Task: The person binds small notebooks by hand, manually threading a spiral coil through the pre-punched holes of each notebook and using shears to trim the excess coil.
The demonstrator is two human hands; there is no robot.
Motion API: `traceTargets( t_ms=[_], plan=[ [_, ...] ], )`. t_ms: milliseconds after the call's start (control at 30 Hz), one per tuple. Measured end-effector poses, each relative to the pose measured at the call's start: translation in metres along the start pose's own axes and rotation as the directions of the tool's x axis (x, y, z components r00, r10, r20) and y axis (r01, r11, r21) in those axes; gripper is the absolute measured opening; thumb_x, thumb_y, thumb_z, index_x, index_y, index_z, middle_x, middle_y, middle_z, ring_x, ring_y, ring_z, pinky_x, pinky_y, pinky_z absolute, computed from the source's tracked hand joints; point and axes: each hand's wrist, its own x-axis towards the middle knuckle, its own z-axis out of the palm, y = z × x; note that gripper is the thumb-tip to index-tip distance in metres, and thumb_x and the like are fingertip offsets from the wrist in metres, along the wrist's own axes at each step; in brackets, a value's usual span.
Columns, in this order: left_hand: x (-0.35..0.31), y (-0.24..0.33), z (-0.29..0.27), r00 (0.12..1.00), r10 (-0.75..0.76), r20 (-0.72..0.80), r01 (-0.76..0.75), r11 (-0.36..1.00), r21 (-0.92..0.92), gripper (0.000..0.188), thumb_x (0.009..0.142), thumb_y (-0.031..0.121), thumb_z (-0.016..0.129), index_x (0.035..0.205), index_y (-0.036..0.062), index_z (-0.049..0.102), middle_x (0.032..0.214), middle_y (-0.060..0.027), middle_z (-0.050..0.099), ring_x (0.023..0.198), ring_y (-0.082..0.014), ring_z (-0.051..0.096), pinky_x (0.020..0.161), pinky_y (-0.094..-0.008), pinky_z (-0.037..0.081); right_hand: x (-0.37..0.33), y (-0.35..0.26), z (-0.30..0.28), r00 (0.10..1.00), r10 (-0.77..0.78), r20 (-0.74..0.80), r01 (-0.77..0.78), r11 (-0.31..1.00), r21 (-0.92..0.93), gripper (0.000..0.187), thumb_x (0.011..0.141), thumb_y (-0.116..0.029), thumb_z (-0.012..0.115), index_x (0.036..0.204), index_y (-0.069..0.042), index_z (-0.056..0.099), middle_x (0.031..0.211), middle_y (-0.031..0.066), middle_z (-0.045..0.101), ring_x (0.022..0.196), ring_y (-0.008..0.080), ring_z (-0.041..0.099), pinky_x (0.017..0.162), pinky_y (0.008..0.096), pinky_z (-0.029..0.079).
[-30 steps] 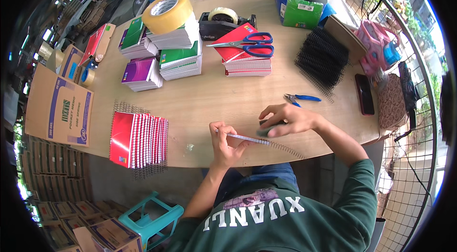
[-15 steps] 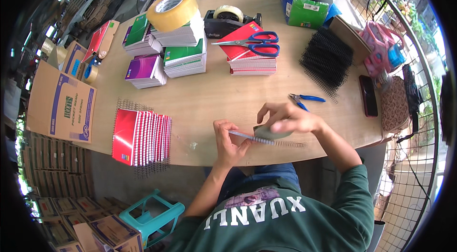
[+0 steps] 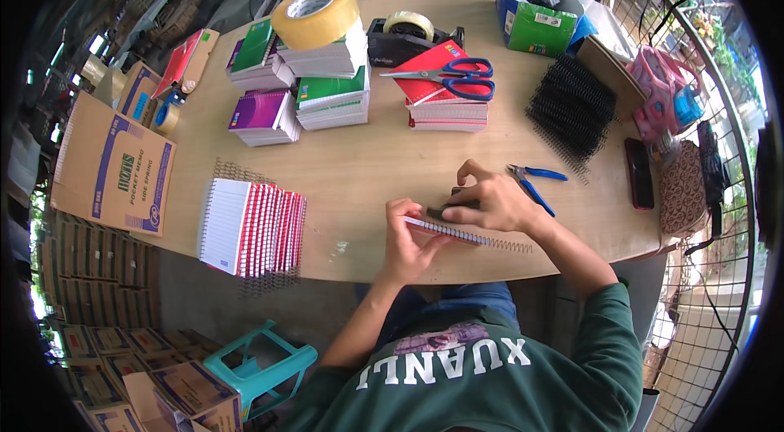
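Observation:
Near the front edge of the table, my left hand (image 3: pixel 404 242) pinches a small spiral notebook (image 3: pixel 433 225), tilted up on its edge. A thin metal coil (image 3: pixel 508 246) runs along the notebook's bound edge and sticks out past its right end. My right hand (image 3: pixel 500 202) is curled over a small black block (image 3: pixel 445 211), its thumb laid along it just above the coiled edge. Whether the block touches the coil I cannot tell. Blue-handled cutting pliers (image 3: pixel 535 179) lie beyond my right hand.
A row of coil-bound notebooks (image 3: pixel 224 224) stands at left, its end one showing a white face. Farther back are stacked notebooks (image 3: pixel 331 101), a tape roll (image 3: pixel 314 14), scissors (image 3: pixel 457 77) and black coils (image 3: pixel 572 109). A phone (image 3: pixel 639 173) lies at right.
My right hand, blurred before, now rests lower against the black block by the notebook. The row's end notebook showed a red cover and now shows white. The view has shifted slightly.

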Motion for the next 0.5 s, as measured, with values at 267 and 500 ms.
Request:
traceTargets(
  t_ms=[267, 500],
  plan=[
    [-0.005, -0.015, -0.029, 0.93, -0.355, 0.093, 0.337, 0.727, -0.598, 0.052, 0.09, -0.003, 0.071, 0.129, 0.0085, 0.037, 0.099, -0.0087, 0.061, 0.09, -0.0133, 0.063, 0.085, -0.0287, 0.055, 0.004, 0.003, 0.003, 0.998, 0.038, 0.049, -0.043, 0.993, 0.11, 0.055, 0.091, -0.055, 0.063, 0.093, -0.002, 0.078, 0.112, 0.0147, 0.062, 0.096, 0.0271, 0.063, 0.079, 0.0401, 0.05],
    [0.002, -0.012, -0.026, 0.916, -0.386, 0.106, 0.363, 0.688, -0.628, 0.055, 0.088, -0.006, 0.071, 0.129, 0.0083, 0.038, 0.098, -0.0093, 0.063, 0.092, -0.0129, 0.063, 0.082, -0.0282, 0.057, 0.012, -0.005, 0.001, 0.999, 0.044, 0.023, -0.044, 0.999, 0.016, 0.049, 0.093, -0.052, 0.062, 0.108, -0.008, 0.078, 0.113, 0.0163, 0.059, 0.089, 0.0293, 0.066, 0.078, 0.0403, 0.052]
  ],
)
